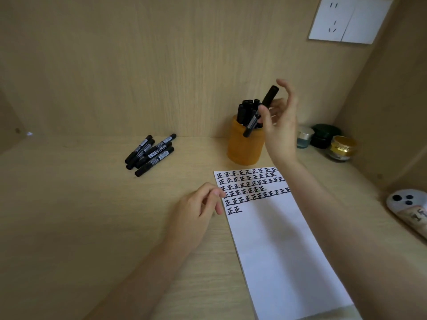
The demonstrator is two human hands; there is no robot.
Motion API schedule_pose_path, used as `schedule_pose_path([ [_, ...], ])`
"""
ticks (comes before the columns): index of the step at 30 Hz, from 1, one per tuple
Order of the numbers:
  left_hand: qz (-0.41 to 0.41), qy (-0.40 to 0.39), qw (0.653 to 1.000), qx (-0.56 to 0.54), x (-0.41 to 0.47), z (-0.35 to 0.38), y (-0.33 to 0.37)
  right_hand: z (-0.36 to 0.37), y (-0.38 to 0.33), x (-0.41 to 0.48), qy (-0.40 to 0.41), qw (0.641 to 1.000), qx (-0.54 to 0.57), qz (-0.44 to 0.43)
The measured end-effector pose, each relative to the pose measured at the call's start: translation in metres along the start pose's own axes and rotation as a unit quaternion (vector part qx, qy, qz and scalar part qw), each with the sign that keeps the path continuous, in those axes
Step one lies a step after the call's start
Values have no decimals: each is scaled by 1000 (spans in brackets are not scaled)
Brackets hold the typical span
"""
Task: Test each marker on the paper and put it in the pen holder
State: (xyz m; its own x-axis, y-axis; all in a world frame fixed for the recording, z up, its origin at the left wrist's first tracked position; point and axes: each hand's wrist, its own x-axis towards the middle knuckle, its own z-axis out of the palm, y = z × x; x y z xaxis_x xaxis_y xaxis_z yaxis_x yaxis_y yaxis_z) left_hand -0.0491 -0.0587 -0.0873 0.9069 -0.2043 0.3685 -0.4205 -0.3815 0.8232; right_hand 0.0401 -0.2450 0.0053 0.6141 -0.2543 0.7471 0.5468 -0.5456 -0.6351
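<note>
Orange pen holder (pixel 245 146), right of centre and full of pens, stands just above the paper (pixel 272 239). Over it the right hand (pixel 280 125) pinches a tilted marker (pixel 270 95) with thumb and forefinger (other fingers splayed). The left hand (pixel 196 211), loosely curled and holding nothing, touches the paper's left edge, and a pile of markers (pixel 150 154) lies left of centre.

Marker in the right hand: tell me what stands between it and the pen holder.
Nothing lies between them except the markers already standing in the pen holder, which crowd its opening directly under the tilted marker held by the right hand. It would probably have to slip in beside them.
</note>
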Motion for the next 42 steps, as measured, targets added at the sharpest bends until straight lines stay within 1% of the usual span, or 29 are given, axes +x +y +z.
schedule_pose_path([
  [6,1,0,1000,13,0,0,1,11,7,26,49,999,-11,11],
  [10,3,-1,1000,11,0,0,0,15,17,22,-10,999,-44,28],
  [12,4,-5,1000,11,0,-1,1,16,25,19,-23,997,-62,30],
  [17,11,-7,1000,15,0,-1,2,16,35,23,-37,990,-135,-1],
  [19,14,-5,1000,19,0,0,1,14,35,29,-61,988,-144,-4],
  [22,15,1,1000,12,0,1,0,15,33,39,-119,978,-169,-20],
  [24,16,1,1000,12,0,1,0,18,30,40,-133,978,-162,-16],
  [27,22,-3,1000,21,0,0,0,23,30,38,-118,982,-150,-8],
  [33,23,0,1000,15,1,1,-2,15,27,37,-132,981,-144,19],
  [36,28,5,1000,9,1,3,-2,9,25,40,-146,975,-166,11],
  [37,31,6,999,11,0,3,-3,8,24,42,-151,974,-169,22],
  [40,34,12,999,9,0,3,-3,2,26,43,-142,979,-131,68],
  [42,25,17,1000,0,2,4,-4,-1,30,38,-159,979,-88,88],
])
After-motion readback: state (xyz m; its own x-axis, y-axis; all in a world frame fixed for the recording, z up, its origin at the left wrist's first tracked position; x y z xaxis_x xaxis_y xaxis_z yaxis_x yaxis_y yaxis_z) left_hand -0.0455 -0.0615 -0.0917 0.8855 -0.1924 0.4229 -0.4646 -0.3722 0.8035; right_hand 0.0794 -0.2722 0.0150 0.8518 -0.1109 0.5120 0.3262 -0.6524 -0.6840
